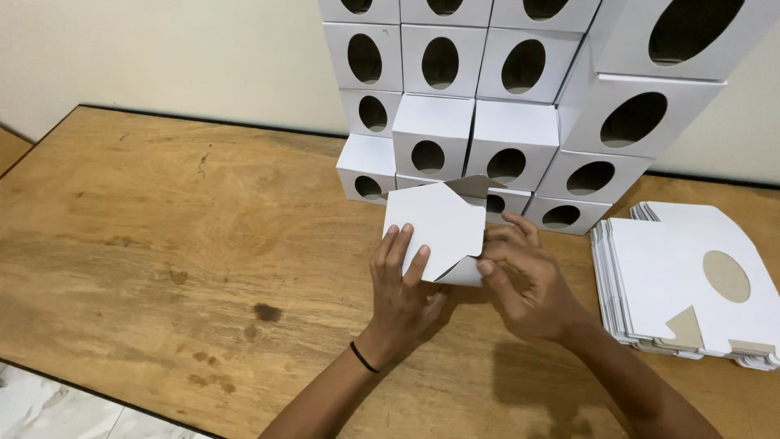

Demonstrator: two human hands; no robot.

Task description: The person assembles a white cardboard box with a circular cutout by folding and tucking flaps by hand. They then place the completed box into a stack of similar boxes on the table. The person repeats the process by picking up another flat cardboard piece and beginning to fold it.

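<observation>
Now my left hand (400,280) and right hand (520,272) both grip a half-folded box (435,232) above the table (162,244), flaps not yet closed, with many finished boxes (520,81) stacked behind and flat blanks (691,276) left.

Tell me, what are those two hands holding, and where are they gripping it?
A half-folded white cardboard box. The left hand holds its lower left side; the right hand pinches its flap at the lower right.

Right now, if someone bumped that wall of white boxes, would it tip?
Probably. The boxes look like hollow thin card with oval holes, so likely light. The right-hand column leans unevenly, so it may topple first. The table looks flat, which helps.
</observation>
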